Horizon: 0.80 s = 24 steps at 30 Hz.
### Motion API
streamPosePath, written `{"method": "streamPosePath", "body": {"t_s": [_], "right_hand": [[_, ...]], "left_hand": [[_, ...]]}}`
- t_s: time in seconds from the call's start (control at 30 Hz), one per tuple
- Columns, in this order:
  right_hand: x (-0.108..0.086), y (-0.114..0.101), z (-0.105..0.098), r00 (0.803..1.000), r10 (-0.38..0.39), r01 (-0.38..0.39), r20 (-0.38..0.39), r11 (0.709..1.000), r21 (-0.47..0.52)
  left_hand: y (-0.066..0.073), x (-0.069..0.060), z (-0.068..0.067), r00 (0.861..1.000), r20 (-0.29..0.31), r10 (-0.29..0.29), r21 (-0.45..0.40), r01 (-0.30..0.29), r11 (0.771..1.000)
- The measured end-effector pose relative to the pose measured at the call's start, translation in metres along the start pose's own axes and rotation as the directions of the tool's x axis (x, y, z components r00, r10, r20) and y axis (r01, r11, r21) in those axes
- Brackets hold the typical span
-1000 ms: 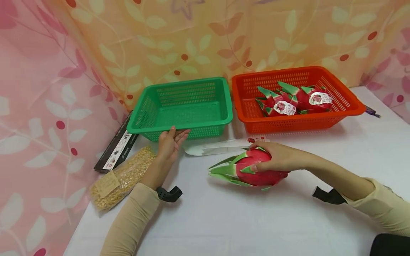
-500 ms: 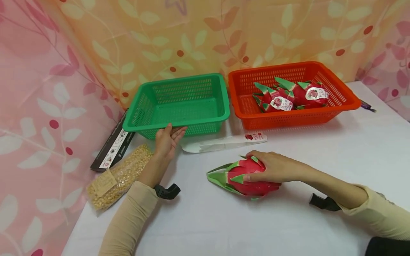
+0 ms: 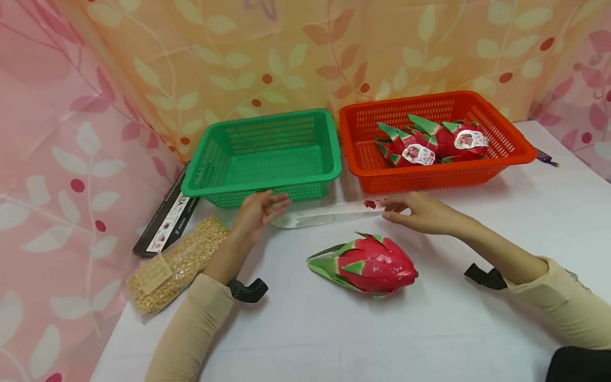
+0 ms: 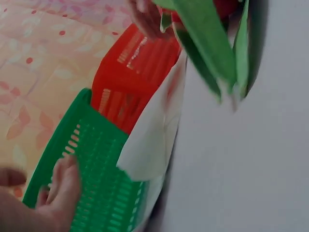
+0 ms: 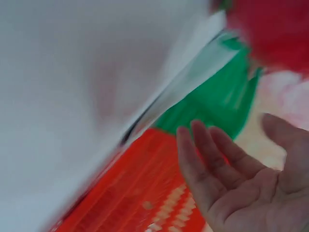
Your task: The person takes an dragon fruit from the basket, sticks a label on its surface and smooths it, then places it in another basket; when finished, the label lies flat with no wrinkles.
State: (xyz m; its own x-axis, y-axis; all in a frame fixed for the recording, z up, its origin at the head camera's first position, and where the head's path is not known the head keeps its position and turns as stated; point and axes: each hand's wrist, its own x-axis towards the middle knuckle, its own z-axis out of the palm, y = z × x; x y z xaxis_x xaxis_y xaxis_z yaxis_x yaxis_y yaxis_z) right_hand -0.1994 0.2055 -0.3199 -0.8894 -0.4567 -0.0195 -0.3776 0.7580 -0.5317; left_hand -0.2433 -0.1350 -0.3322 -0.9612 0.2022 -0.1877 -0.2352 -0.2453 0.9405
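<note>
A red dragon fruit (image 3: 379,265) with green leafy scales lies on its side on the white cloth, its leaf tips pointing left. Beyond it, my right hand (image 3: 422,212) hovers by the printed right end of a long flat white wrapper (image 3: 329,214). In the right wrist view, the fingers (image 5: 207,164) are loosely extended and hold nothing. My left hand (image 3: 255,217) is just in front of the green basket (image 3: 261,188), with relaxed fingers and nothing in its grasp; whether it touches the rim I cannot tell.
A red basket (image 3: 439,172) at the back right holds two labelled dragon fruits (image 3: 441,143). Left of my left arm lie a bag of yellow kernels (image 3: 191,254) and a long black box (image 3: 164,217). A patterned curtain (image 3: 286,53) closes off the back.
My right hand has let go of the dragon fruit and moved back toward the white wrapper. The dragon fruit stays on the cloth. My left hand has shifted slightly right along the green basket's front.
</note>
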Motion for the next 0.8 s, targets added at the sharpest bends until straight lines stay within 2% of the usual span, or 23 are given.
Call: {"method": "streamPosePath", "body": {"t_s": [0.07, 0.13, 0.2, 0.3, 0.37, 0.43, 0.5, 0.6, 0.73, 0.8], "right_hand": [[0.012, 0.008, -0.001, 0.999, -0.008, 0.006, -0.032, 0.998, -0.057], [0.023, 0.013, 0.0, 0.999, -0.004, 0.001, -0.034, 0.996, -0.092], [0.032, 0.015, 0.003, 1.0, -0.008, 0.005, -0.023, 0.994, -0.111], [0.042, 0.018, 0.008, 0.999, -0.034, 0.031, -0.017, 0.992, -0.122], [0.047, 0.02, 0.011, 0.998, -0.059, 0.057, -0.015, 0.989, -0.137], [0.05, 0.022, 0.014, 0.997, -0.076, 0.074, -0.009, 0.986, -0.147], [0.052, 0.023, 0.016, 0.996, -0.084, 0.084, 0.008, 0.983, -0.164], [0.054, 0.023, 0.018, 0.998, -0.063, 0.065, 0.018, 0.983, -0.172], [0.055, 0.023, 0.02, 0.999, -0.044, 0.045, 0.014, 0.983, -0.178], [0.054, 0.023, 0.02, 0.999, -0.04, 0.041, 0.009, 0.984, -0.172]], "left_hand": [[0.001, 0.002, 0.004, 0.993, 0.111, -0.045, 0.169, 0.026, 0.985], [0.002, 0.006, 0.01, 0.972, 0.218, -0.092, 0.324, 0.016, 0.946], [0.001, 0.01, 0.017, 0.944, 0.306, -0.122, 0.453, -0.032, 0.891], [-0.002, 0.016, 0.031, 0.907, 0.397, -0.141, 0.578, -0.127, 0.806], [-0.006, 0.02, 0.041, 0.892, 0.435, -0.126, 0.649, -0.214, 0.73], [-0.01, 0.025, 0.049, 0.879, 0.462, -0.116, 0.7, -0.281, 0.657], [-0.015, 0.029, 0.056, 0.871, 0.48, -0.107, 0.734, -0.332, 0.593], [-0.021, 0.035, 0.063, 0.856, 0.509, -0.091, 0.757, -0.394, 0.521], [-0.025, 0.038, 0.068, 0.843, 0.532, -0.079, 0.772, -0.445, 0.453], [-0.026, 0.039, 0.07, 0.842, 0.533, -0.076, 0.778, -0.453, 0.436]]}}
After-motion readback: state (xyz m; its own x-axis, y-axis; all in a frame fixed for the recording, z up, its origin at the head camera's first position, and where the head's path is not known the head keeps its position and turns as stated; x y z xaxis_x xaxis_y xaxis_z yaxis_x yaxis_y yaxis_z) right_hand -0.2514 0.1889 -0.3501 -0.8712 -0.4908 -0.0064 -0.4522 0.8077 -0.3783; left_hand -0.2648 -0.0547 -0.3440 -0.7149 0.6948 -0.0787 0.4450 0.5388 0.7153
